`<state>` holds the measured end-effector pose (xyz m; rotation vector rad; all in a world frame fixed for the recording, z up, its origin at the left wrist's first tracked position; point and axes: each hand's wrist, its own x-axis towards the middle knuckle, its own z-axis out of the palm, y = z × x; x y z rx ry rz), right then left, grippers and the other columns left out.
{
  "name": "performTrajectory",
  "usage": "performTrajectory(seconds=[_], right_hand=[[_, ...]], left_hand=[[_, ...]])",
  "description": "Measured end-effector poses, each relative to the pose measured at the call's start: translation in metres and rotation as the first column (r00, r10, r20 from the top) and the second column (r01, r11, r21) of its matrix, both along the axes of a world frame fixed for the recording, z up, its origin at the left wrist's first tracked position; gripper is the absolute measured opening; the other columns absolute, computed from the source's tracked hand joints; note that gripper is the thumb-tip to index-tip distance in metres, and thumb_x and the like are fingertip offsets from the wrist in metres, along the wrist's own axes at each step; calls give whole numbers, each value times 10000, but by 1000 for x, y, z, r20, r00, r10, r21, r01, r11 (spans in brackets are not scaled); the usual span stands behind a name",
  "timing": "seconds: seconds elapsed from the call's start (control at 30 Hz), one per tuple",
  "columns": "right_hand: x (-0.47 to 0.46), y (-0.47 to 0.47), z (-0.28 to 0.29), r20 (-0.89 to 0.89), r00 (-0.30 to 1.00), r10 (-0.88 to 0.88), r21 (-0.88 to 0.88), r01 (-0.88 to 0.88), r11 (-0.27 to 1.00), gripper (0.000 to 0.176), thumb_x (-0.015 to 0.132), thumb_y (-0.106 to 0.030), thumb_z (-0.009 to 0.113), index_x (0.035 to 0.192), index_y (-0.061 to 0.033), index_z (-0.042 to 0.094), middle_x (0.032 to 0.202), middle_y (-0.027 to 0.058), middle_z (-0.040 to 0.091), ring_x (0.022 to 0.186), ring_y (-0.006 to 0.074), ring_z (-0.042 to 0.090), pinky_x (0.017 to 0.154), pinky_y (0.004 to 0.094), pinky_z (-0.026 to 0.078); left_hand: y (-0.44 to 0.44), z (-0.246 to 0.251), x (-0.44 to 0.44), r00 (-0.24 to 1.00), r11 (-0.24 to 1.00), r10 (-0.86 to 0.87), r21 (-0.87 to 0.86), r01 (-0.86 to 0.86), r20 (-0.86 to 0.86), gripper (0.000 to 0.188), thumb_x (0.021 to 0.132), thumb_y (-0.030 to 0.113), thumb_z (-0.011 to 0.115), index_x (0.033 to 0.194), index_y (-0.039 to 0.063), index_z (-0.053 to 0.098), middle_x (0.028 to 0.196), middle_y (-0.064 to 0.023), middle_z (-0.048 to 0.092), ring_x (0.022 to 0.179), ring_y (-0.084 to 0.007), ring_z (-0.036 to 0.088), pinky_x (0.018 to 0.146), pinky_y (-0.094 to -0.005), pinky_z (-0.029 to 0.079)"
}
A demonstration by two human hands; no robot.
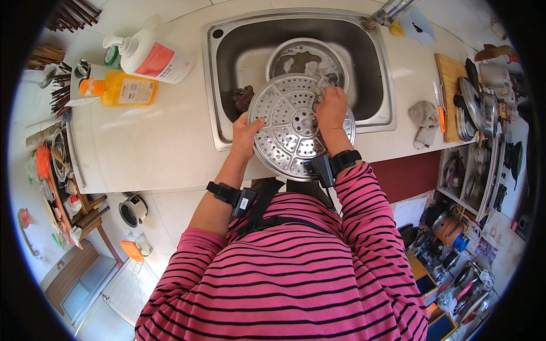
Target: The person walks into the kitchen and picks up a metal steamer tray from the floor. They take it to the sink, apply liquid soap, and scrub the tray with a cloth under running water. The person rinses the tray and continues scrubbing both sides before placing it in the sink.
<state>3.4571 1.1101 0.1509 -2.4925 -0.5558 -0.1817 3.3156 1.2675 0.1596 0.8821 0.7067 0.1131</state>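
My left hand (pixel 245 135) grips the left rim of a round perforated metal steamer tray (pixel 285 143), thumb on top. The tray is tilted over the front edge of the stainless steel sink (pixel 386 98). My right hand (pixel 333 108) is on the tray's upper right, fingers closed around a greyish scrubbing pad or cloth (pixel 320 86), mostly hidden by the fingers. Behind the tray, a metal basin (pixel 269 64) of foamy water sits in the sink, its near side covered by the tray. A dark crumpled rag (pixel 243 98) lies at the sink's left wall.
On the left counter are a white pump bottle (pixel 155 59) and a yellow soap bottle (pixel 134 90). A grey cloth (pixel 423 115), an orange-handled knife (pixel 440 113) and a wooden cutting board (pixel 450 91) lie to the right. The faucet (pixel 386 15) is at the sink's back right corner.
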Motion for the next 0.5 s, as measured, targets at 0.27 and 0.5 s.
performTrajectory(seconds=[0.27, 0.5], right_hand=[[-57, 18, 26, 75, 830, 552, 349, -541, 766, 176, 681, 35, 542, 813, -66, 598, 869, 121, 567, 859, 338, 539, 777, 412, 444], [-36, 17, 22, 34, 972, 231, 135, -234, 963, 221, 651, 41, 545, 835, -63, 608, 883, 139, 569, 869, 344, 529, 770, 423, 436]], left_hand=[[1, -5, 0, 999, 998, 44, 41, -44, 1, 174, 838, 84, 642, 986, 3, 600, 879, -45, 647, 745, -112, 598, 687, -264, 498], [-2, -1, 1, 999, 999, 38, 8, -38, 20, 167, 843, 66, 629, 995, 0, 606, 886, -49, 649, 744, -111, 601, 680, -255, 499]])
